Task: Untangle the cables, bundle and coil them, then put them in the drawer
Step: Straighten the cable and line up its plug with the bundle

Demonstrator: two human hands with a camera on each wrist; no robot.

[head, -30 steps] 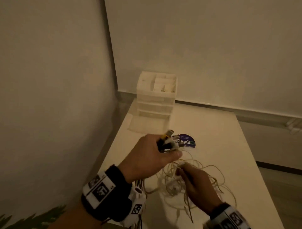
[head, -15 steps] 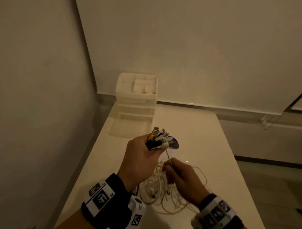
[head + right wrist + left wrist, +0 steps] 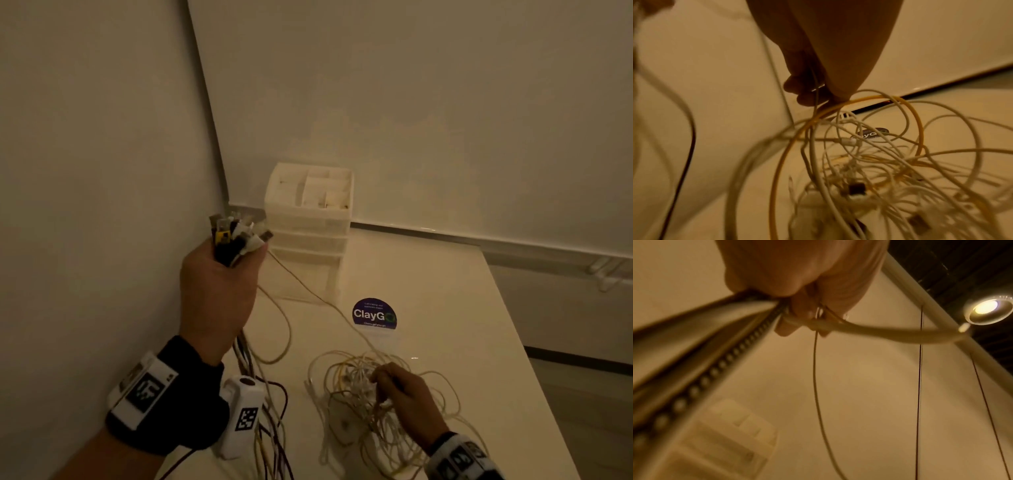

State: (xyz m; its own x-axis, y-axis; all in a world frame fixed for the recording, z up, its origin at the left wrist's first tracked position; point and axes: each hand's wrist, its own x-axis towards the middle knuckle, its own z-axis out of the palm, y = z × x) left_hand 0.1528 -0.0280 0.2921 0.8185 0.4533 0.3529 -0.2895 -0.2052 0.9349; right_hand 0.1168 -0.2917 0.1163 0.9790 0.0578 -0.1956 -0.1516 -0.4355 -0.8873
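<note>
My left hand (image 3: 219, 284) is raised at the left and grips a bunch of cable plugs (image 3: 236, 236), black, white and yellow, sticking up out of the fist; their cords hang below the wrist. In the left wrist view the fist (image 3: 797, 280) is closed round several cords. A tangle of white and yellow cables (image 3: 370, 404) lies on the white table (image 3: 445, 274). My right hand (image 3: 400, 394) rests in the tangle and pinches a thin cable (image 3: 816, 97) between thumb and fingers. One thin cord (image 3: 318, 298) runs from the plugs down to the tangle.
A white drawer unit (image 3: 310, 219) stands at the table's back left corner with its bottom drawer (image 3: 305, 277) pulled out. A round purple ClayGo sticker (image 3: 374, 314) sits beyond the tangle. Walls close in at left and behind; the table's right edge drops to the floor.
My left hand has lifted the plug bunch up and to the left, drawing a cord taut. My right hand has dropped from just under the plugs into the tangle on the table.
</note>
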